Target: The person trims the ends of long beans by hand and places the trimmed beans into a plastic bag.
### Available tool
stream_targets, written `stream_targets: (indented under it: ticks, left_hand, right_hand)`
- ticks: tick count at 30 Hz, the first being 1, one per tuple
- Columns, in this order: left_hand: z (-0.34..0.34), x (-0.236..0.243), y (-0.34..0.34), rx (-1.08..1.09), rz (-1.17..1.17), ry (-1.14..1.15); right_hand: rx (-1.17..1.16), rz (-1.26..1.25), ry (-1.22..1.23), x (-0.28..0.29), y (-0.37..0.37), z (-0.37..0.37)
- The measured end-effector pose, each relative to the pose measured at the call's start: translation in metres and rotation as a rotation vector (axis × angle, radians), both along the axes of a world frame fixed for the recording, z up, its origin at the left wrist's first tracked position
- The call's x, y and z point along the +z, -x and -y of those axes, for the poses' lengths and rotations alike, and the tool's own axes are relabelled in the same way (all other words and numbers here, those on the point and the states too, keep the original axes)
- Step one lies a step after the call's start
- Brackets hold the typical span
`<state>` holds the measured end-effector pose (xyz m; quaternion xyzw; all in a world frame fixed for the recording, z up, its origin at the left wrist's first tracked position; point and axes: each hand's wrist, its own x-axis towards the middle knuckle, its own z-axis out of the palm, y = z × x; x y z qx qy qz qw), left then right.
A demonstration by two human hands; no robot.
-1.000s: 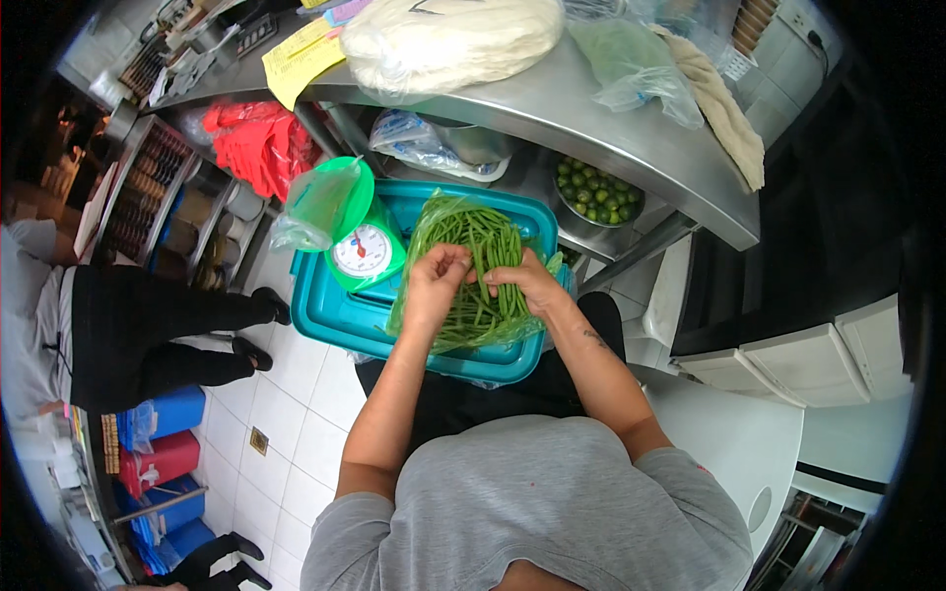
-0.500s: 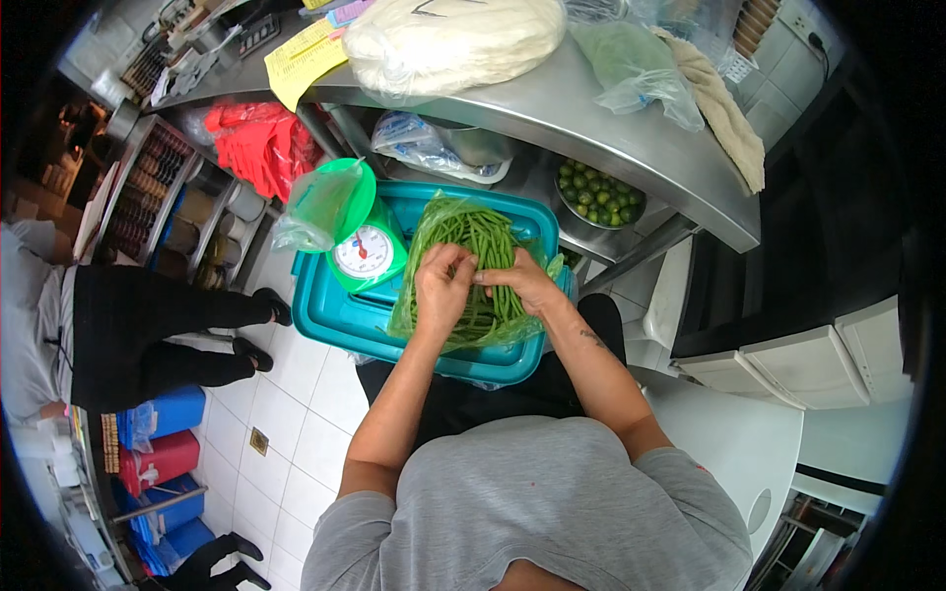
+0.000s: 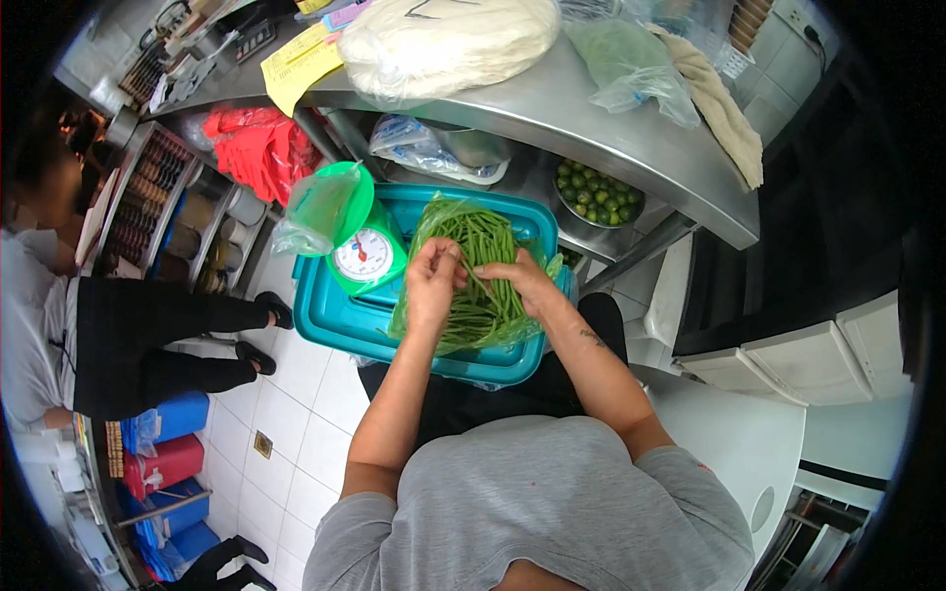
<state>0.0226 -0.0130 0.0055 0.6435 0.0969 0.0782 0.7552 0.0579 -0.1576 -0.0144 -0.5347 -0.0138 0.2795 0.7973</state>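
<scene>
Long green beans [image 3: 487,236] lie heaped in an open clear green plastic bag on a teal plastic lid or tub [image 3: 335,320] over my lap. My left hand [image 3: 432,286] is closed in a pinch over the left side of the heap. Close by on its right, my right hand [image 3: 527,283] has its thumb stretched toward the left fingertips and its other fingers curled. A single green bean seems to run between the two hands, partly covered by the fingers. A green dial scale [image 3: 364,254] stands beside the bag, with a clear plastic bag [image 3: 317,212] on its pan.
A steel table [image 3: 631,118] ahead carries a large bag of white food [image 3: 448,44], a yellow paper [image 3: 301,69] and a cloth [image 3: 714,103]. Below it are a bowl of small green citrus [image 3: 598,192] and red plastic bags [image 3: 261,148]. Another person [image 3: 108,335] stands at the left.
My left hand has shifted slightly up and left, so the gap between my hands is a little wider. The other person leans further into view at the left.
</scene>
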Motion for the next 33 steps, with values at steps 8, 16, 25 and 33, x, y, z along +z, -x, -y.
stream_targets:
  ticks: [8,16,25,33]
  left_hand:
    - [0.002,-0.006,0.0,0.097,0.119,-0.23]
    - [-0.016,0.007,0.005,-0.095,-0.062,-0.199]
    - [-0.037,0.016,0.004,-0.316,0.027,-0.414]
    - [-0.021,0.0,0.008,-0.024,0.136,-0.485]
  right_hand:
    - [0.04,-0.025,-0.026,0.002,-0.002,-0.001]
    - [0.065,0.048,0.024,0.006,-0.001,0.0]
    - [0.258,0.052,0.0,0.024,-0.007,0.003]
    - [0.222,0.082,0.06,0.017,-0.005,-0.005]
